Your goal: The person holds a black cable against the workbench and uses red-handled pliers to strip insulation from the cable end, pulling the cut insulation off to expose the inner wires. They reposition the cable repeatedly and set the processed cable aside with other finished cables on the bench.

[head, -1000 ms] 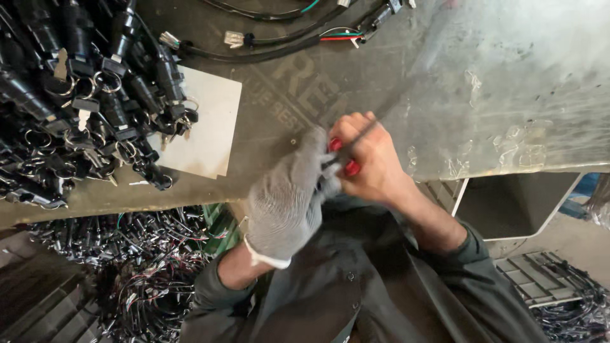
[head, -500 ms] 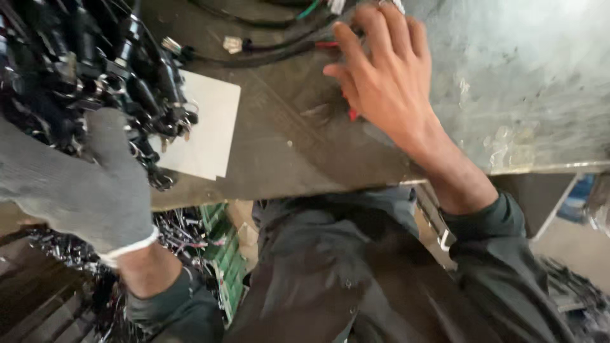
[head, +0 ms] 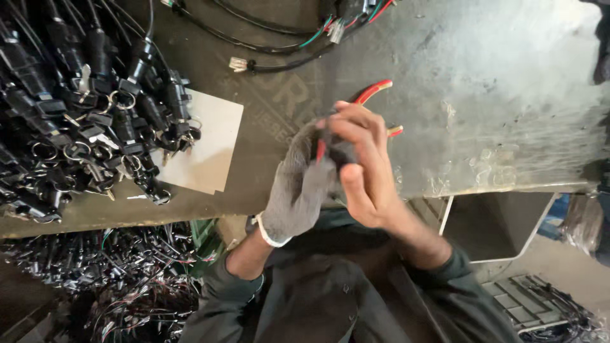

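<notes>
A heap of black connectors with key rings [head: 82,108] covered the table's left end, partly on a white card [head: 213,149]. Near the front edge of the grey table [head: 508,95], the left hand [head: 298,190], in a grey knit glove, was curled palm-up, its fingers closed round something dark, blurred. The bare right hand [head: 365,171] bent over it, fingers wrapped about red-handled pliers [head: 375,95], whose handles stuck out beyond the knuckles. Black wire harnesses [head: 286,44] lay at the far edge. To the right the tabletop lay bare up to its front edge.
</notes>
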